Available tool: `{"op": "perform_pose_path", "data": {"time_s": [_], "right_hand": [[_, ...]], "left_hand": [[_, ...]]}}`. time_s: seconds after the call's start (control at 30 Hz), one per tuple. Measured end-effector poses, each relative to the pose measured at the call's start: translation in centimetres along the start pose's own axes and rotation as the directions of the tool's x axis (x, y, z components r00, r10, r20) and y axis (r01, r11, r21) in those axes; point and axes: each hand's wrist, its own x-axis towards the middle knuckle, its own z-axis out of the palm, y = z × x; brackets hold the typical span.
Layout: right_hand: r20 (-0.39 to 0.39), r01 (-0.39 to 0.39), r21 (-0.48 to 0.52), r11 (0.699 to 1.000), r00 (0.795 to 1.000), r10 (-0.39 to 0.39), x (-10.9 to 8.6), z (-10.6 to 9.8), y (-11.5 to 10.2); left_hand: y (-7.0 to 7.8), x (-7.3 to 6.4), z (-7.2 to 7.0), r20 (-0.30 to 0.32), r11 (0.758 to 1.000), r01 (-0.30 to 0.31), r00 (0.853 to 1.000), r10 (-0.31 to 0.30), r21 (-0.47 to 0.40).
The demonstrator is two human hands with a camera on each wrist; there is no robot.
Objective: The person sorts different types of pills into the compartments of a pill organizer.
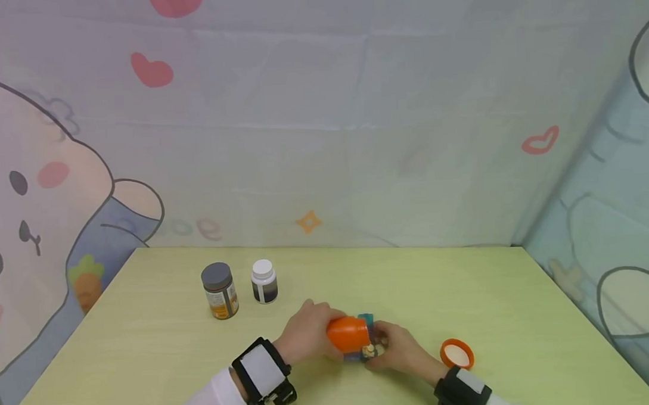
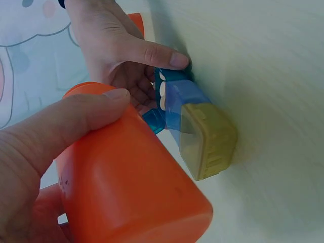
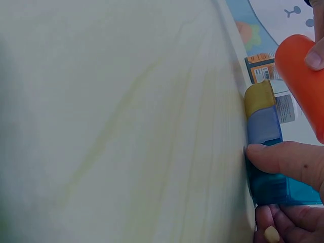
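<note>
Pill box [image 2: 187, 106] low by table [image 1: 147, 352], between your hands; teal lid [image 2: 154, 121] looks open, pale pills [image 2: 162, 88] at that end. Your right hand [image 1: 399, 349] grips box. Your left hand [image 1: 310, 331] holds tipped orange bottle [image 1: 348, 334]. Looks like filling step; next move calls for steady box. Count: one box, one orange bottle, one loose orange cap [image 1: 457, 354], one gray-lidded jar [image 1: 220, 291], one white-capped bottle [image 1: 264, 282]. Pills: can't count.

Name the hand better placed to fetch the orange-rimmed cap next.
Probably the right hand: the cap lies beside its wrist, while the left hand grips the orange bottle farther away.
</note>
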Motion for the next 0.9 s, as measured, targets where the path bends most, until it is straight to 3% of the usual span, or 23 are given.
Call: {"op": "perform_pose_path", "data": {"time_s": [0.2, 0.37, 0.53, 0.7, 0.9], "right_hand": [[0.0, -0.001, 0.012, 1.0, 1.0, 0.001, -0.1, 0.1, 0.0], [0.008, 0.02, 0.041, 0.999, 1.0, -0.02, -0.2, 0.2, -0.1], [0.017, 0.012, 0.049, 0.999, 1.0, -0.012, -0.1, 0.1, -0.2], [0.02, -0.012, 0.029, 1.0, 1.0, 0.011, 0.1, 0.0, -0.2], [0.011, -0.039, -0.001, 0.999, 0.999, 0.039, 0.2, -0.1, -0.2]], "left_hand": [[0.0, -0.3, -0.1, -0.004, 1.0, 0.001, 1.0, -0.001, -0.016], [0.3, -0.8, -0.4, -0.045, 0.999, -0.053, 0.998, 0.052, -0.012], [1.2, -1.1, -1.8, -0.112, 0.993, -0.114, 0.988, 0.109, -0.042], [2.2, -1.4, -3.4, -0.163, 0.974, -0.171, 0.976, 0.147, -0.147], [3.5, -2.4, -4.6, -0.176, 0.932, -0.197, 0.973, 0.149, -0.303]]}}
